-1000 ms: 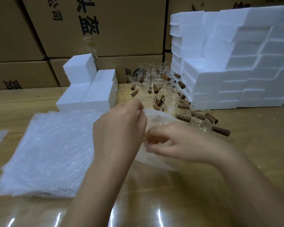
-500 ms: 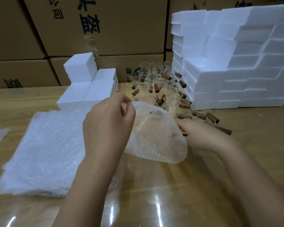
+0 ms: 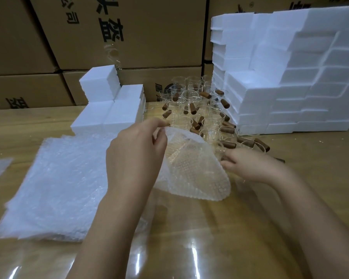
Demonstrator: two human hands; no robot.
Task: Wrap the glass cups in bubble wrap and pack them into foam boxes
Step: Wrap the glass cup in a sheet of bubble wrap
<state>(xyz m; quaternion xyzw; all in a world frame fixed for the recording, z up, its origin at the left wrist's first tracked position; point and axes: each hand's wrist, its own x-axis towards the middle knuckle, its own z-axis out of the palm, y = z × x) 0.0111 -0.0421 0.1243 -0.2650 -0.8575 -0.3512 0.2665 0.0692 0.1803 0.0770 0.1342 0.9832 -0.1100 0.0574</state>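
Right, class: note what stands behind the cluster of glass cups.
Stacked cardboard boxes stand behind the glass cups. The cups hide the boxes' lower part, including some of the print.

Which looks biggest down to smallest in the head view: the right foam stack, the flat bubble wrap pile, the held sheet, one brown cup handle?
1-2. right foam stack and flat bubble wrap pile: too alike to rank, and the pile is nearer.
3. held sheet
4. brown cup handle
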